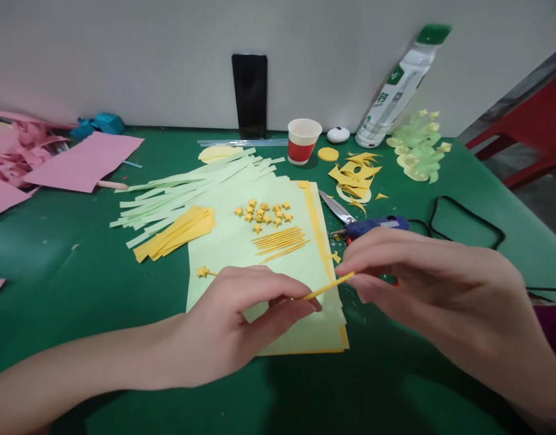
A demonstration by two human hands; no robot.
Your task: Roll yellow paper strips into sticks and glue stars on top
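My left hand (pixel 255 320) pinches a thin yellow paper stick (pixel 329 286) between thumb and fingers over the pale green sheets. At the stick's far end, my right hand (pixel 423 284) has its thumb and forefinger closed on the tip. Beyond the hands, several small yellow paper stars (pixel 262 215) sit grouped on the pale green sheet (pixel 228 248). Just below them lies a row of rolled yellow paper sticks (pixel 280 240). Another yellow star (pixel 202 272), seemingly on a stem, rests left of my left hand, which hides the rest of it.
Green strips (pixel 191 187) and yellow strips (pixel 176 234) lie left. Scissors (pixel 336 208) and a blue glue gun (pixel 378 226) with a black cord are near my right hand. A paper cup (pixel 302 142), phone (pixel 251 96) and bottle (pixel 396 90) stand behind. Pink paper (pixel 85 162) is far left.
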